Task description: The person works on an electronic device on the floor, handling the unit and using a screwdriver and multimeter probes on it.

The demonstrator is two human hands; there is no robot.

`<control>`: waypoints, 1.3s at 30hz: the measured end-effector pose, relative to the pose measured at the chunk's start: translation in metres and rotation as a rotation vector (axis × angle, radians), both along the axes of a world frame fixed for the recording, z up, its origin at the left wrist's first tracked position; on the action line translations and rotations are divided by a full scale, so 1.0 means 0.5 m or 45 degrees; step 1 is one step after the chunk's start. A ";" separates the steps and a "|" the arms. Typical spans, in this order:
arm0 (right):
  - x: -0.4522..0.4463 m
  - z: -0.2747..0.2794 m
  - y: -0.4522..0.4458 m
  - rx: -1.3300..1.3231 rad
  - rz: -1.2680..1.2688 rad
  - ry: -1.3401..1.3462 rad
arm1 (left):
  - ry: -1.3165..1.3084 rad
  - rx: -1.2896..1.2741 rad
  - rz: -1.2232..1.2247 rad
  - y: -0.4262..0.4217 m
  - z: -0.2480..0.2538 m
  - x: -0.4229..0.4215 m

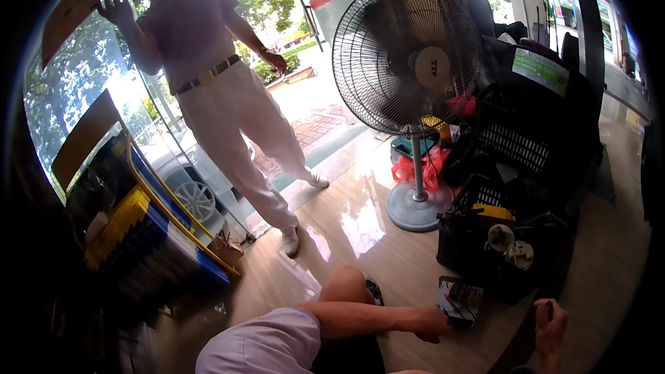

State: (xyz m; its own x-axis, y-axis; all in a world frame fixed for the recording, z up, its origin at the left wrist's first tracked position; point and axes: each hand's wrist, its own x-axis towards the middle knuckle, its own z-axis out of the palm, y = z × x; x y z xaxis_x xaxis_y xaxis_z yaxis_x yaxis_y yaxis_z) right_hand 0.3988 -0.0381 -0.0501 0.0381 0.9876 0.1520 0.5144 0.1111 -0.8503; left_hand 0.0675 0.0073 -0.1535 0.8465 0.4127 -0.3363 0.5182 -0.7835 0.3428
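One dark item (549, 308) held in right hand (551, 327), fingers curled; left hand (432, 324) (finger state indiscernible) near corner of box (461, 298); handling seemingly underway, steady grip needed.

backlit daylight glare, sun-patched floor (364, 230), dark warped edges

A: so what's that box (463, 299) doing?
B: just lying on the floor (409, 270), showing a pale and dark printed side with bits of red. its near edge is sitting right by the left hand (433, 323), can't tell if touching.
A: and the dark bit (549, 309)?
B: poking out of the right hand (551, 327), mostly hiding lol
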 end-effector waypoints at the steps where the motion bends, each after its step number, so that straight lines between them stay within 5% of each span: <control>1: 0.000 0.004 -0.002 -0.053 -0.006 0.043 | 0.005 0.007 -0.005 0.000 -0.002 0.000; 31: 0.012 -0.039 0.009 -0.023 -0.035 0.008 | -0.088 0.164 -0.022 -0.006 -0.023 0.005; 39: 0.018 -0.022 0.004 -0.060 -0.105 0.066 | 0.164 0.012 -0.026 -0.003 0.000 0.027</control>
State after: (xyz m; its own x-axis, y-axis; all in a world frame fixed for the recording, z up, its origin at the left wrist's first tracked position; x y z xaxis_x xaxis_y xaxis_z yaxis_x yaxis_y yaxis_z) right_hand 0.4080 -0.0363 -0.0613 0.1258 0.9869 0.1008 0.4753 0.0293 -0.8793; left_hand 0.0808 0.0060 -0.1533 0.8049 0.3996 -0.4388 0.5415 -0.7971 0.2674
